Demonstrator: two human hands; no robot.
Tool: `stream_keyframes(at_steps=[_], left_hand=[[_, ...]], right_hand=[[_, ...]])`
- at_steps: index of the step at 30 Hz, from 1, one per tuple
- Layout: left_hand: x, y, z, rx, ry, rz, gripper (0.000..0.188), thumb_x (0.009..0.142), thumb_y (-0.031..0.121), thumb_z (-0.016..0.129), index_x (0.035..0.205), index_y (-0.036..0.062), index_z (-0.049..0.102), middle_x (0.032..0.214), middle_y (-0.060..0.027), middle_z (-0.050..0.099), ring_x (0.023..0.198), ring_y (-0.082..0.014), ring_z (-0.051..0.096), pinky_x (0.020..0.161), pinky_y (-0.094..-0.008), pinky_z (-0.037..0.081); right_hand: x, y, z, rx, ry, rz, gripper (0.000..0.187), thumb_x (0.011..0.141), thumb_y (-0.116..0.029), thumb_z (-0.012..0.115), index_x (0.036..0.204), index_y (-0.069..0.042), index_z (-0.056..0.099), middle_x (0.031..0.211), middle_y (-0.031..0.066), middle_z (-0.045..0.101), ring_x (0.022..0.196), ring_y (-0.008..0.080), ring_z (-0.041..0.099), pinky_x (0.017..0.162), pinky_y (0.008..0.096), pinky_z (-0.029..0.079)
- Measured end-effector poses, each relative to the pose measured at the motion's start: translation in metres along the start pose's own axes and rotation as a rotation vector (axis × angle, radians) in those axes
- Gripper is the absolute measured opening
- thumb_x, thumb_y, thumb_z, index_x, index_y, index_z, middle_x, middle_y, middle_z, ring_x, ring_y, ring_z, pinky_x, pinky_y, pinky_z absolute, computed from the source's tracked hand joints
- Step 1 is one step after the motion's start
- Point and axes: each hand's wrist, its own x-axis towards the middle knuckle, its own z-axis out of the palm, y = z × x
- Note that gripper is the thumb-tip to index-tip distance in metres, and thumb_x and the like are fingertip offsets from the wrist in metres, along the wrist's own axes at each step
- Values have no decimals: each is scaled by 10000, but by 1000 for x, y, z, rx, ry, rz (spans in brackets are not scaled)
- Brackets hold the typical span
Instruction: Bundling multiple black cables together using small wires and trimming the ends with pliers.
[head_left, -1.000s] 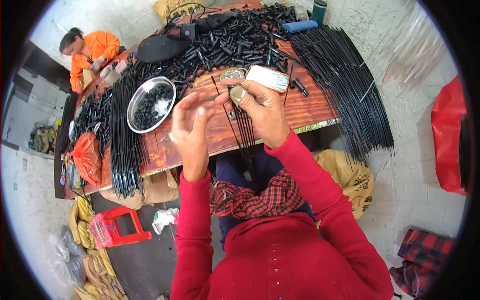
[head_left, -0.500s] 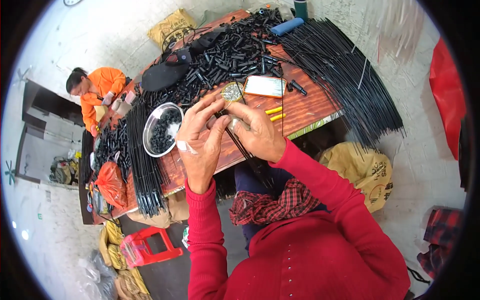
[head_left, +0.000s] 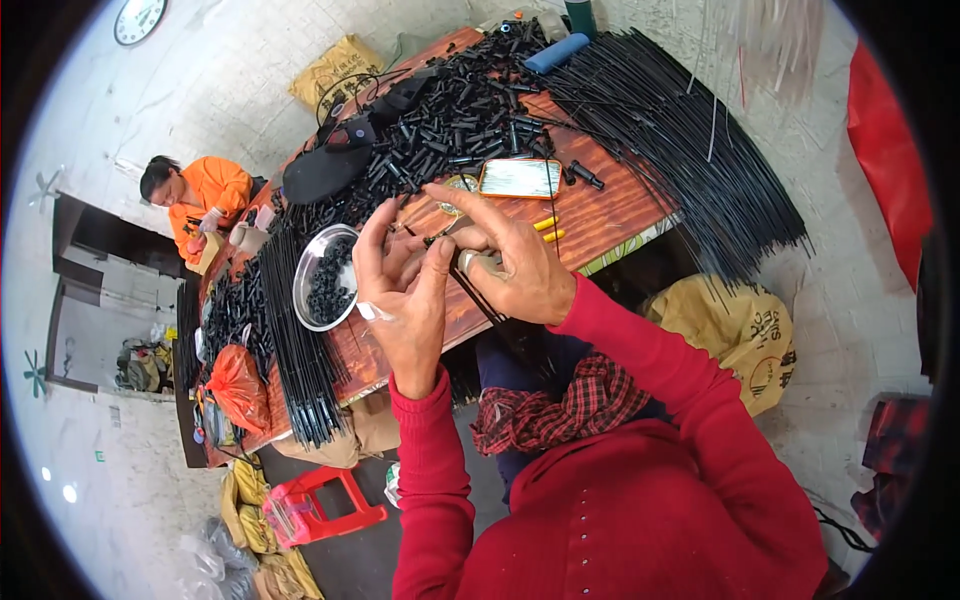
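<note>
Over the table's near edge, my right hand (head_left: 525,268) is closed around several thin black rods (head_left: 484,303), which slant down toward my lap. My left hand (head_left: 408,312) faces it, with a white patch near the wrist; its thumb and fingertips close on a small black piece (head_left: 433,240) at the rods' upper ends. Fingers partly hide that piece, so its exact shape is unclear. Just beyond the hands are a round dish of small shiny bits (head_left: 462,183), partly covered, and a white tray with an orange rim (head_left: 521,178). Yellow tool handles (head_left: 549,225) lie right of my right hand.
A metal bowl (head_left: 299,290) of small black parts stands left of my hands, beside a rod bundle (head_left: 300,370). Black tubular parts (head_left: 440,130) heap up behind; more rods (head_left: 690,150) overhang the right edge. A person in orange (head_left: 215,190) sits far left, near a red stool (head_left: 325,510).
My left hand's fingers have spread and lifted away from the right hand's fingers, while its thumb stays at the rods' ends. My right index finger has stretched out. The whole view has shifted slightly.
</note>
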Motion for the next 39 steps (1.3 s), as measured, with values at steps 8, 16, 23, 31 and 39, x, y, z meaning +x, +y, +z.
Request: stream_keyframes(at_steps=[8, 16, 23, 31, 39], left_hand=[[-10, 1, 16, -75, 84, -60, 647, 863, 16, 660, 1422, 28, 336, 1202, -163, 571, 841, -94, 589, 695, -197, 481], [-13, 10, 24, -23, 226, -68, 684, 861, 47, 676, 1437, 33, 308, 1202, -190, 586, 840, -110, 599, 706, -216, 490], [-17, 0, 21, 64, 206, -50, 656, 858, 46, 678, 1423, 34, 345, 1008, -94, 606, 825, -105, 595, 685, -206, 480], [-17, -5, 26, 70, 222, 2, 407, 878, 21, 633, 1276, 8, 546, 994, -85, 646, 781, -102, 572, 685, -223, 479], [-16, -15, 19, -80, 208, 10, 220, 895, 34, 619, 1104, -31, 636, 1027, -90, 658, 917, -134, 608, 814, -255, 489]], right_hand=[[-3, 0, 1, -106, 61, -33, 619, 800, -7, 507, 1403, -51, 371, 936, 139, 710, 900, 268, 681, 821, 347, 494], [-3, -3, -3, -80, 41, 9, 569, 806, -5, 511, 1364, -33, 399, 952, 155, 708, 929, 273, 680, 841, 352, 492], [-2, -4, -1, -74, 34, 11, 542, 810, 2, 512, 1342, -25, 412, 959, 162, 708, 955, 266, 678, 861, 351, 486], [-1, -3, -1, -62, 38, -27, 547, 803, 9, 504, 1342, -1, 407, 933, 157, 708, 943, 259, 681, 848, 338, 496], [14, -9, -20, -220, -56, -142, 472, 796, -1, 496, 1268, -2, 504, 862, 159, 691, 822, 257, 693, 737, 349, 525]])
